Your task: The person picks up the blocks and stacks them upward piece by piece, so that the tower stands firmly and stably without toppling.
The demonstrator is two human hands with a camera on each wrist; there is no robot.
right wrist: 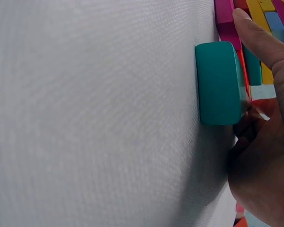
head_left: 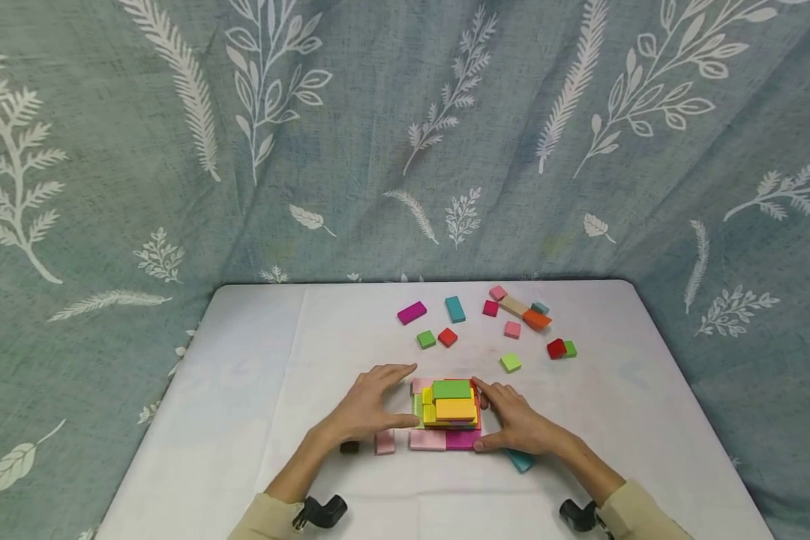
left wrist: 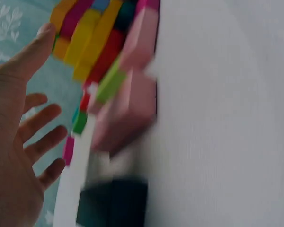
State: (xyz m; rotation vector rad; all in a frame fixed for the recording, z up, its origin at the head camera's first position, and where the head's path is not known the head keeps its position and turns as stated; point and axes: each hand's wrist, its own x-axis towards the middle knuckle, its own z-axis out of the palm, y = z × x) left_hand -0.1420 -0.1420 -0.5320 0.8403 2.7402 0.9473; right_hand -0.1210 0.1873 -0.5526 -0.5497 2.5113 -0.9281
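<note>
Both hands about a stepped stack of many-coloured, painted rectangular blocks (head_left: 449,410), which stands on the white tabletop (head_left: 337,345) between my palms. My right hand (head_left: 521,421) is the nearer: its thumb meets the right end of the magenta rectangular block (head_left: 460,440), and its fingers reach, spread wide, about the right side, so the stack lies to their left. My left hand (head_left: 371,401) brackets the left side, thumb and fingers wide, gripping nothing; with the left wrist view blurred, I cannot tell whether its thumb touches the stack. The magenta block lies flat, end to end with a pale pink rectangular block (head_left: 428,440), both long axes running left to right. The green rectangular block (head_left: 451,389) on top shares this axis.
</note>
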